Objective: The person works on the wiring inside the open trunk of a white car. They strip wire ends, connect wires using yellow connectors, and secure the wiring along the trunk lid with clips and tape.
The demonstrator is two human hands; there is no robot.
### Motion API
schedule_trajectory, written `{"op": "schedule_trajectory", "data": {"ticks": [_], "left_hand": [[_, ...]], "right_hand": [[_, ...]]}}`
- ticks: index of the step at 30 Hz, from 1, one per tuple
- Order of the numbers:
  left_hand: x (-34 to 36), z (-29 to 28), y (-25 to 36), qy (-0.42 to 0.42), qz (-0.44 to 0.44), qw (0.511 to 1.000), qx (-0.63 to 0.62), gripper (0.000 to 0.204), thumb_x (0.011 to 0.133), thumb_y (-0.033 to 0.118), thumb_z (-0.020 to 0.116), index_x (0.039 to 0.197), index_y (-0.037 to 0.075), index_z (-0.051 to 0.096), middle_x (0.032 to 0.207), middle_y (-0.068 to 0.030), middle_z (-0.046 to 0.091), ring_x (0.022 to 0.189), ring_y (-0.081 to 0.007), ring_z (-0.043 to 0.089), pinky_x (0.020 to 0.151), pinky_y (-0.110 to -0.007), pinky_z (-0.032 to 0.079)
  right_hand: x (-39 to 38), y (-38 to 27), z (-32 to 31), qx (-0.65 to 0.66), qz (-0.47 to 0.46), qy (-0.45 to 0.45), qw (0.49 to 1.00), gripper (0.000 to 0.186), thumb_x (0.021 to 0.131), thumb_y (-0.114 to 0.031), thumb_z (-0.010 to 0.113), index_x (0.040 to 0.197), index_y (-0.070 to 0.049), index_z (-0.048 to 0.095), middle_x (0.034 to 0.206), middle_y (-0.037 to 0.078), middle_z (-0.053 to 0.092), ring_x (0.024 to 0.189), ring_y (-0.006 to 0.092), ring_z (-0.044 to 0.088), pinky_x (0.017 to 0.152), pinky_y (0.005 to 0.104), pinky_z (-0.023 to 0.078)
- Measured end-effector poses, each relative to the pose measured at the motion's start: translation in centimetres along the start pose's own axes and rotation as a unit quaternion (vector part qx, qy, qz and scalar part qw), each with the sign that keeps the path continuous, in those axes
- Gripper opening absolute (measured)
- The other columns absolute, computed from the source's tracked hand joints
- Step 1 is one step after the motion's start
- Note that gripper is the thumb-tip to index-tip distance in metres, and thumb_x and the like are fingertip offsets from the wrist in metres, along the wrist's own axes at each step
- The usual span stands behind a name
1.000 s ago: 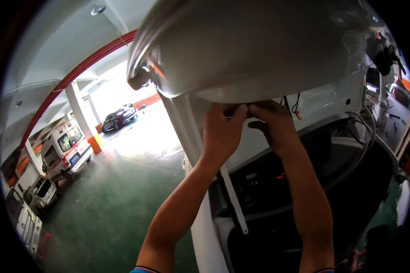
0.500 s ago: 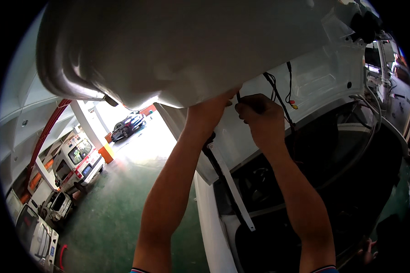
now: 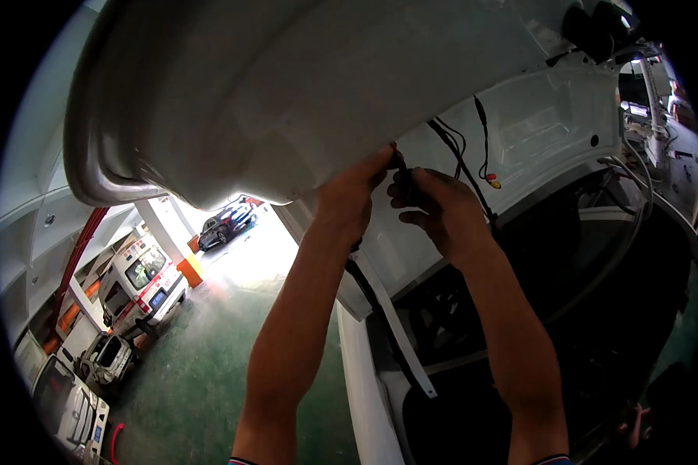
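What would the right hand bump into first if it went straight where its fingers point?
Past the thin dark piece in between, the right hand would probably meet the left hand, just to its left in the picture. Depth is unclear, so it might miss.

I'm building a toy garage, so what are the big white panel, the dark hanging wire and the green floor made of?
The white panel looks like painted metal: smooth, curved, softly shiny. The dark hanging wire seems plastic-coated, being thin and bendy. The green floor may be painted concrete; it's flat with a dull sheen.
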State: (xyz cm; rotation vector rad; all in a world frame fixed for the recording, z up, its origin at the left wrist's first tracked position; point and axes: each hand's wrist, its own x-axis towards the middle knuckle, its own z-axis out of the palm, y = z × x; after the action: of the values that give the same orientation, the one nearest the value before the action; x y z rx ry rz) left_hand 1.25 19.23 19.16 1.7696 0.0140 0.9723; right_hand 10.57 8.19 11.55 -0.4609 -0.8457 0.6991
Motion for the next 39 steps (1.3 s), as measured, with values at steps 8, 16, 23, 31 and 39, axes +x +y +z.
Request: {"op": "schedule_trajectory", "data": {"ticks": [8,16,23,31,39], "left_hand": [[0.2,-0.6,-0.6,-0.11,-0.012,0.989,-0.095,0.026,0.095,0.025,0.063,0.103,0.0,0.061,0.087,-0.0073,0.063,0.067,-0.0155,0.052,0.062,-0.031,0.045],[-0.6,-0.4,0.8,-0.004,0.1,0.981,0.166,0.04,0.088,0.03,0.072,0.11,-0.003,0.067,0.097,-0.0096,0.068,0.088,-0.0156,0.062,0.079,-0.032,0.049],[-1.2,0.2,2.3,-0.004,0.048,0.993,0.105,0.042,0.087,0.018,0.074,0.116,-0.009,0.063,0.101,-0.0142,0.07,0.092,-0.0193,0.066,0.087,-0.032,0.051],[-0.2,-1.3,0.7,-0.037,0.025,0.998,-0.037,0.036,0.088,0.014,0.073,0.115,-0.008,0.063,0.101,-0.0143,0.068,0.094,-0.0226,0.066,0.087,-0.035,0.052],[-0.6,-0.9,1.0,-0.017,0.006,1.0,-0.008,0.038,0.088,0.019,0.074,0.115,-0.006,0.063,0.102,-0.0136,0.068,0.096,-0.0219,0.064,0.089,-0.035,0.05]], "right_hand": [[1.4,1.0,-0.5,0.095,0.02,-0.066,0.993,0.024,0.097,-0.023,0.057,0.107,-0.003,0.066,0.092,0.006,0.065,0.086,0.018,0.059,0.083,0.0346,0.046],[1.2,1.2,0.8,-0.199,-0.161,0.058,0.965,0.024,0.091,-0.019,0.066,0.101,0.003,0.067,0.085,0.007,0.067,0.081,0.0157,0.061,0.079,0.0299,0.047],[1.4,2.4,0.7,-0.398,-0.341,0.114,0.844,0.023,0.091,-0.014,0.067,0.107,0.002,0.069,0.086,0.006,0.068,0.077,0.0144,0.062,0.073,0.0286,0.049],[1.4,2.1,0.2,-0.162,-0.176,0.041,0.97,0.024,0.089,-0.012,0.066,0.108,0.003,0.069,0.092,0.008,0.071,0.085,0.0139,0.064,0.078,0.0275,0.05],[1.2,2.5,-0.6,-0.091,-0.143,-0.007,0.985,0.032,0.087,-0.012,0.07,0.115,0.003,0.066,0.098,0.009,0.07,0.089,0.0145,0.064,0.083,0.0287,0.05]]}}
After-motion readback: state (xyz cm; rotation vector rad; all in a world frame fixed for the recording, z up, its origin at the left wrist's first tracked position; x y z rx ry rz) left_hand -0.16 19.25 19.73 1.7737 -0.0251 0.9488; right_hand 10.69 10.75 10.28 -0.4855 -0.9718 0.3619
